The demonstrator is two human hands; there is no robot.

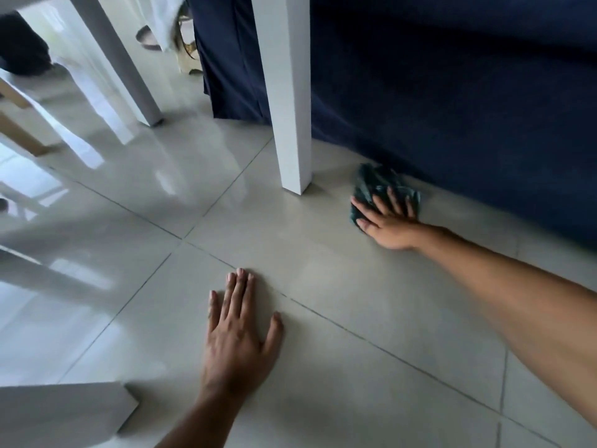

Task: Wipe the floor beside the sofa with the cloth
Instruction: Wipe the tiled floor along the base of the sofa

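A crumpled dark green cloth (371, 185) lies on the pale tiled floor (339, 286), right at the foot of the navy blue sofa (452, 108). My right hand (387, 221) presses flat on the cloth with its fingers spread, and the arm reaches in from the right edge. My left hand (237, 331) rests flat on a bare tile nearer to me, palm down, holding nothing. The cloth's near part is hidden under my right hand.
A white table leg (287, 92) stands just left of the cloth, a second white leg (119, 59) farther back left. A white corner (64, 415) juts in at the bottom left. Wooden furniture legs (19, 124) and sandals (190, 56) sit far left and back.
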